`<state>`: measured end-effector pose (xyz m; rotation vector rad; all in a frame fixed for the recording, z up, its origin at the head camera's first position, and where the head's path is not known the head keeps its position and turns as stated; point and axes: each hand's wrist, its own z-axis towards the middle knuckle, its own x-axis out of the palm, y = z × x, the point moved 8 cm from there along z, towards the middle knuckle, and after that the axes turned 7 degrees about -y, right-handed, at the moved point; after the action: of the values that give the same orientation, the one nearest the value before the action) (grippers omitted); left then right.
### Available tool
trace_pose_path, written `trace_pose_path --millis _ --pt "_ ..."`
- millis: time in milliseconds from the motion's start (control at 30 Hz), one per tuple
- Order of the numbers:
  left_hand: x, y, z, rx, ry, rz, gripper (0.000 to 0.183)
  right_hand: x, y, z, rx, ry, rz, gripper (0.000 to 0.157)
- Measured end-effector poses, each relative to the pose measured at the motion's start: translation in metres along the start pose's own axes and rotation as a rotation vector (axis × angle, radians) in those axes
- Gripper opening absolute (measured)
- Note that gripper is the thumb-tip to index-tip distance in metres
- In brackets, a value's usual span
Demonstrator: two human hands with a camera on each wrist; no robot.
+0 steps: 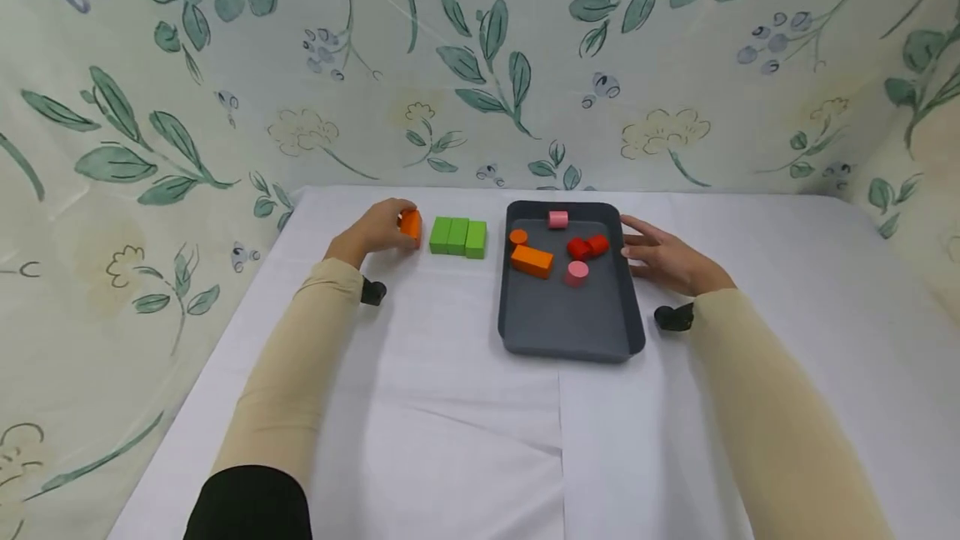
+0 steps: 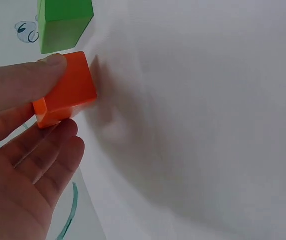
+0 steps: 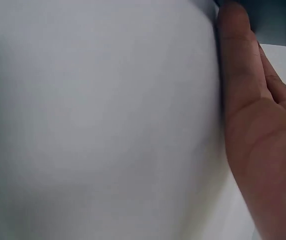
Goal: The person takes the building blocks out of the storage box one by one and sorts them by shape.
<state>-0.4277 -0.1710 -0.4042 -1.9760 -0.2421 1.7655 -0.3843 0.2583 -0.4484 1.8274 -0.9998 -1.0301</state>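
Observation:
My left hand (image 1: 380, 229) pinches an orange block (image 2: 73, 82) between thumb and fingers, at the left part of the white table. Just right of it stand three green blocks (image 1: 457, 237) side by side; one green block (image 2: 65, 25) also shows at the top of the left wrist view. A dark grey tray (image 1: 562, 332) lies further right. My right hand (image 1: 663, 257) is at its right rim, fingers extended and seemingly touching the side. In the right wrist view, part of the tray (image 3: 272, 22) shows beyond the fingers.
Inside the tray are an orange block (image 1: 532, 262), an orange cylinder (image 1: 518, 237), a pink cylinder (image 1: 557, 219) at the back, another pink cylinder (image 1: 576, 274) and red pieces (image 1: 588, 247). A leaf-patterned cloth (image 1: 420, 132) hangs behind the white table (image 1: 465, 440).

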Motion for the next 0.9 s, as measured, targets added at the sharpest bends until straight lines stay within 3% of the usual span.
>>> trace_pose_path --millis 167,333,600,900 --pt "0.0043 -0.0091 0.0054 -0.017 0.057 -0.022 0.070 -0.0048 0.0060 -0.0049 0.012 0.009 -0.025 0.077" --pt "0.0032 -0.0061 0.0039 -0.023 0.038 -0.034 0.069 -0.0014 0.0070 -0.0029 -0.021 0.013 0.006 0.076" --pt "0.0077 -0.0073 -0.0002 -0.041 0.061 -0.073 0.070 -0.0020 0.0013 -0.0040 -0.004 0.004 0.038 0.076" --pt "0.0083 -0.0069 -0.0028 -0.056 0.058 -0.094 0.072 0.0014 0.0035 -0.0064 -0.023 0.016 0.021 0.077"
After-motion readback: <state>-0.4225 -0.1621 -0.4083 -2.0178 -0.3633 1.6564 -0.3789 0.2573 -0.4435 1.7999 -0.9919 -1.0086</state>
